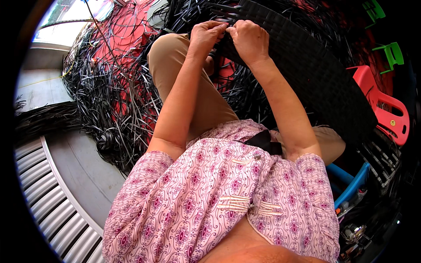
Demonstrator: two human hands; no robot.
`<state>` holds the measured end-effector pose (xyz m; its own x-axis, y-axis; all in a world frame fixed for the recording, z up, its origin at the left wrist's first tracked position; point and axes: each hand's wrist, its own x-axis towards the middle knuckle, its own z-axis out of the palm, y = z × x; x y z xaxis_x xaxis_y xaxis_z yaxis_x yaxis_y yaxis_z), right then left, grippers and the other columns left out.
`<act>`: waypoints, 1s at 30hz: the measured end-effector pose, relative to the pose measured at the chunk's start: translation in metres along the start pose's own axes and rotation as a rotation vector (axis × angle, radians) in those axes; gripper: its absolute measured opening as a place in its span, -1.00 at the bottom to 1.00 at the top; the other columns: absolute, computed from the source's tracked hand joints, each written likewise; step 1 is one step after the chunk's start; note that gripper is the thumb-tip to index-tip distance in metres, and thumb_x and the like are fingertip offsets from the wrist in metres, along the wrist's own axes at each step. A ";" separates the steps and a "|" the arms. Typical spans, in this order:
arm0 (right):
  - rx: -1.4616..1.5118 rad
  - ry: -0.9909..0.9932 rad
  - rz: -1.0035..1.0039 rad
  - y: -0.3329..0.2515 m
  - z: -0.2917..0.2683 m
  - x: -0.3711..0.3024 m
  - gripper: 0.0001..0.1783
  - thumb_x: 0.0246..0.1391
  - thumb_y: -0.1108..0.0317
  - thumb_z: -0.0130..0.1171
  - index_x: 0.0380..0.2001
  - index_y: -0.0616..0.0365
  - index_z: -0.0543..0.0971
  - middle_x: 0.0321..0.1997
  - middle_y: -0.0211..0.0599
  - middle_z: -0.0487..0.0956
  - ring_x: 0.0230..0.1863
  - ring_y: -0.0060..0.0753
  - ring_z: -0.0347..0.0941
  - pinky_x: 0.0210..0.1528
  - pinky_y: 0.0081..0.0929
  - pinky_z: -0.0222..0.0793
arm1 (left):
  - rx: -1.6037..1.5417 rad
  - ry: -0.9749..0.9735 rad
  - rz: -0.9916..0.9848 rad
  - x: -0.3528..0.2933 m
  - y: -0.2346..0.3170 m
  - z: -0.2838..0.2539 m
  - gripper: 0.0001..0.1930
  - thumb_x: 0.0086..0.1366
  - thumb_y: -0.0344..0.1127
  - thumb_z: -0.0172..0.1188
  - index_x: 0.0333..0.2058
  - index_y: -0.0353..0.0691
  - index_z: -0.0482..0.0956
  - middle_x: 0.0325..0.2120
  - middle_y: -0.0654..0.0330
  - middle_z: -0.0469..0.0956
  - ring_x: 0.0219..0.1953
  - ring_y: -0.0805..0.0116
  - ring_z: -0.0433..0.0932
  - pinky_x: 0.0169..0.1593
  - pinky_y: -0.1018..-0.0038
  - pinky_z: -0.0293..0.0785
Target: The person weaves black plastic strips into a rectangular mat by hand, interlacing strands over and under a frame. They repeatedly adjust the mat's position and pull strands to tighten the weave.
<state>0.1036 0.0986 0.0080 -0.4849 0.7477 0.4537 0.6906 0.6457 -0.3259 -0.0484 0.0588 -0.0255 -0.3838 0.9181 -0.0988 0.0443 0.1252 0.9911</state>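
Note:
A long black woven panel of flat strips slopes across my lap, from the top middle down to the right. At its far left end, my left hand is closed in a pinch on a black plastic strip. My right hand is closed too, thumb and fingertip pinching the strip almost against the left fingertips. The fingers hide most of the held piece. Loose strip ends stick out from the panel edge just beyond both hands.
Heaps of loose black strips cover the red floor at the left and far side. A slatted metal bench is at lower left. A red plastic chair, small green stools and a blue plastic frame stand at the right.

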 end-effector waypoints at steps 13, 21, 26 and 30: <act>-0.042 0.284 -0.084 0.040 -0.049 -0.088 -0.61 0.03 0.37 0.36 -0.02 0.07 0.59 -0.03 -0.32 0.56 0.00 -0.20 0.49 0.07 -0.27 0.42 | -0.453 0.343 -0.152 0.005 0.000 -0.008 -0.81 0.41 -0.33 0.22 -0.14 -0.35 0.58 -0.41 0.17 0.65 -0.47 0.45 0.64 -0.40 0.56 0.60; -0.254 0.217 -0.003 0.043 -0.059 -0.115 -0.48 -0.04 0.17 0.43 0.02 0.04 0.60 0.05 -0.40 0.49 0.11 -0.26 0.35 0.15 -0.17 0.20 | -0.495 0.350 -0.054 0.012 -0.002 -0.008 -0.89 0.38 -0.45 0.23 -0.15 -0.29 0.63 -0.40 0.23 0.64 -0.43 0.45 0.65 -0.38 0.57 0.62; -0.218 0.195 -0.014 0.043 -0.053 -0.113 -0.50 -0.04 0.13 0.43 -0.01 0.02 0.60 -0.09 -0.42 0.47 0.01 -0.27 0.34 0.12 -0.17 0.20 | -0.501 0.308 -0.021 0.009 -0.007 -0.012 -0.87 0.35 -0.44 0.26 -0.14 -0.20 0.64 -0.38 0.31 0.65 -0.40 0.50 0.66 -0.40 0.63 0.58; -0.211 0.231 0.024 0.043 -0.058 -0.116 -0.52 -0.07 0.13 0.42 -0.05 0.01 0.61 -0.10 -0.39 0.48 0.02 -0.24 0.35 0.08 -0.15 0.22 | -0.489 0.236 0.015 0.016 -0.008 -0.005 -0.83 0.26 -0.29 0.42 -0.21 -0.14 0.66 -0.40 0.35 0.64 -0.42 0.53 0.62 -0.42 0.64 0.48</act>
<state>0.2208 0.0300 -0.0103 -0.3492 0.6918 0.6320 0.8082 0.5637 -0.1705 -0.0593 0.0709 -0.0344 -0.5857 0.8020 -0.1173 -0.3616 -0.1290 0.9234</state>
